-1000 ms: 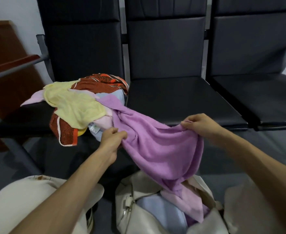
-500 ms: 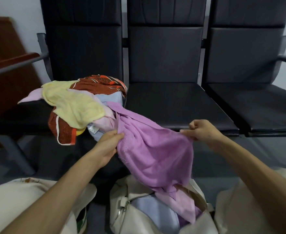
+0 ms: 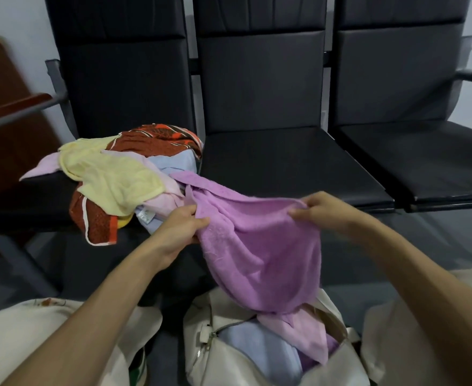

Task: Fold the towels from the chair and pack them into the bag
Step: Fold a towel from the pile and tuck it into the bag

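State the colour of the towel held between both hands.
The towel is plain lilac-purple, clearest in the head view, stretched between left hand and right hand.

I see three chairs side by side at the far end. The pile (image 3: 112, 174) lies on the left chair (image 3: 34, 201), toward the seat's right, with one piece hanging over the near edge. The middle chair (image 3: 271, 162) and right chair (image 3: 424, 157) stand to its right. The towel (image 3: 262, 246) runs from the pile's right side toward me and hangs down into the bag (image 3: 209, 358). The left hand (image 3: 179, 229) holds its edge just near of the pile. The right hand (image 3: 321, 210) holds it further right, before the middle chair's near edge. The bag sits on the floor (image 3: 368, 296), nearest me, between the knees (image 3: 20, 344). A second towel (image 3: 257, 349) lies inside it, left of the hanging end.
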